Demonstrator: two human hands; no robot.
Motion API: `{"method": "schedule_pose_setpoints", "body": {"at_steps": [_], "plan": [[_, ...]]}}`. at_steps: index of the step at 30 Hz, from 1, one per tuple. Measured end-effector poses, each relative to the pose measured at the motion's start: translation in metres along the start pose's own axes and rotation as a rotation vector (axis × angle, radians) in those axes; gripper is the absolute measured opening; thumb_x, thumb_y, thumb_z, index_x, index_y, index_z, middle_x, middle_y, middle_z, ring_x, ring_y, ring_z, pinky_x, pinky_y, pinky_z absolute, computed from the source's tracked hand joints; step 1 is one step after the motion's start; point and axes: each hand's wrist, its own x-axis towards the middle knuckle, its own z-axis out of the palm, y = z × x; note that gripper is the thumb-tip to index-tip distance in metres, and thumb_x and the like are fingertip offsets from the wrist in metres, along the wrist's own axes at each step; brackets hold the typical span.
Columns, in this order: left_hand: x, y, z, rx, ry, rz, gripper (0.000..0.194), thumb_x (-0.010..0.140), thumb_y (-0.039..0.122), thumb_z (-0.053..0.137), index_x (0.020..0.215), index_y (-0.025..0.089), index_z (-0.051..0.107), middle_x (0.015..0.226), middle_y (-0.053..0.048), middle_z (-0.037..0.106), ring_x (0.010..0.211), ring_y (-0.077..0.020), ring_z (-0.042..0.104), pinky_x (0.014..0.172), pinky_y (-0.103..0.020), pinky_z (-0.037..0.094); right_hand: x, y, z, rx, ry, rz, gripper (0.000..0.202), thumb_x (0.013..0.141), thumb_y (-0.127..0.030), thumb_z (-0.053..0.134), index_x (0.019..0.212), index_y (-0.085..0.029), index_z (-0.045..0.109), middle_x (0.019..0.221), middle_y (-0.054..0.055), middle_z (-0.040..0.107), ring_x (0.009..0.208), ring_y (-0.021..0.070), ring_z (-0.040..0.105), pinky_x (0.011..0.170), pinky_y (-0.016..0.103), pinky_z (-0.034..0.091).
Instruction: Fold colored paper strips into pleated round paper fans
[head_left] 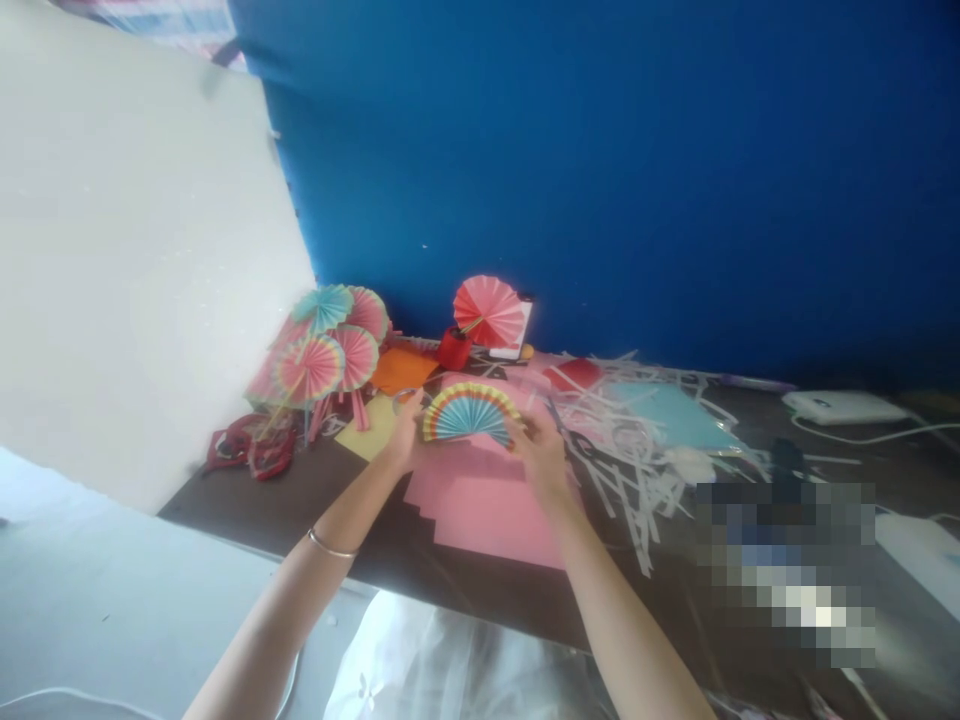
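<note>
A pleated paper fan (471, 414), spread into a half circle, is held up between my two hands. Its folds are blue at the centre, with orange and yellow bands along the outer edge. My left hand (407, 432) grips its left end, and my right hand (537, 448) pinches its right end. Beneath the fan lies a stack of pink paper sheets (499, 510) on the dark table (300, 515). A yellow sheet (371, 428) and an orange sheet (403, 370) lie beyond my left hand.
Several finished round fans (309, 368) stand at the left, behind a red item (259, 447). A pink fan (489, 312) rises from a red cup (454, 348). White paper strips (637, 480) are strewn to the right, near a light blue sheet (675, 413) and a white device (844, 407).
</note>
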Motion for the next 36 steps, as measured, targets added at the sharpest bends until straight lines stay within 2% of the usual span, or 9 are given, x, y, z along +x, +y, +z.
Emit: {"method": "schedule_pose_setpoints", "body": {"at_steps": [4,7,11,16,21,26,30,33,36], "plan": [[-0.004,0.002,0.006,-0.140,-0.119,-0.211,0.031,0.065,0.033,0.071,0.090,0.016,0.065,0.085,-0.007,0.068,0.086,-0.0226,0.063,0.084,-0.045,0.050,-0.002,-0.003,0.000,-0.082,0.076,-0.036,0.034,0.067,-0.046,0.067,0.084,-0.017,0.062,0.076,0.003,0.064,0.063,0.0154,0.059,0.050,0.024,0.046],[-0.003,-0.006,0.009,-0.136,-0.069,-0.192,0.032,0.058,0.020,0.077,0.087,0.015,0.065,0.084,-0.004,0.067,0.083,-0.0187,0.064,0.087,-0.042,0.049,-0.001,-0.002,0.001,-0.088,0.099,-0.039,0.037,0.066,-0.047,0.067,0.086,-0.017,0.061,0.082,0.004,0.065,0.067,0.0169,0.061,0.052,0.026,0.047],[0.000,-0.013,0.010,-0.190,0.038,-0.138,0.025,0.059,0.019,0.076,0.081,0.013,0.066,0.081,-0.004,0.068,0.081,-0.0167,0.064,0.089,-0.037,0.048,0.001,0.002,0.001,-0.066,0.011,-0.051,0.037,0.063,-0.044,0.070,0.087,-0.017,0.061,0.080,0.004,0.066,0.065,0.0175,0.061,0.055,0.028,0.048],[0.000,-0.014,0.014,-0.253,0.044,-0.128,0.023,0.062,0.020,0.075,0.083,0.013,0.066,0.084,-0.005,0.069,0.084,-0.0166,0.064,0.089,-0.034,0.049,0.000,0.003,0.005,0.038,-0.054,0.013,0.039,0.061,-0.039,0.073,0.091,-0.018,0.060,0.080,0.004,0.066,0.069,0.0183,0.063,0.063,0.032,0.051],[-0.003,-0.020,0.019,-0.190,0.030,-0.166,0.029,0.056,0.020,0.078,0.079,0.009,0.065,0.076,-0.006,0.068,0.075,-0.0173,0.065,0.083,-0.036,0.052,-0.003,0.002,0.008,0.222,-0.117,0.123,0.049,0.058,-0.033,0.076,0.101,-0.020,0.056,0.085,0.002,0.065,0.077,0.0185,0.064,0.072,0.035,0.053],[-0.007,-0.009,0.014,-0.147,-0.053,-0.252,0.040,0.054,0.021,0.079,0.089,0.011,0.063,0.082,-0.008,0.068,0.074,-0.0211,0.066,0.075,-0.038,0.054,-0.005,-0.001,0.004,0.167,-0.121,0.077,0.052,0.060,-0.036,0.074,0.106,-0.022,0.055,0.086,0.002,0.066,0.078,0.0183,0.064,0.070,0.032,0.053],[-0.008,0.003,0.004,-0.158,-0.152,-0.241,0.036,0.063,0.033,0.072,0.092,0.014,0.064,0.083,-0.008,0.068,0.081,-0.0221,0.065,0.075,-0.038,0.053,-0.006,-0.004,-0.001,0.081,-0.158,0.066,0.051,0.061,-0.036,0.073,0.106,-0.022,0.055,0.079,0.000,0.064,0.071,0.0161,0.063,0.064,0.030,0.053],[-0.007,0.003,0.001,-0.005,-0.165,-0.174,0.041,0.058,0.032,0.075,0.093,0.014,0.065,0.081,-0.007,0.068,0.078,-0.0206,0.064,0.074,-0.034,0.051,-0.008,-0.008,0.001,0.028,-0.239,0.084,0.054,0.061,-0.035,0.073,0.109,-0.021,0.052,0.078,0.000,0.063,0.067,0.0160,0.062,0.060,0.030,0.053],[-0.005,-0.004,0.001,0.210,-0.123,-0.113,0.044,0.050,0.027,0.080,0.089,0.013,0.066,0.077,-0.005,0.067,0.069,-0.0184,0.063,0.067,-0.031,0.051,-0.010,-0.009,0.004,-0.013,-0.244,0.058,0.058,0.061,-0.035,0.073,0.112,-0.022,0.049,0.091,0.004,0.062,0.074,0.0179,0.063,0.060,0.031,0.055]]}}
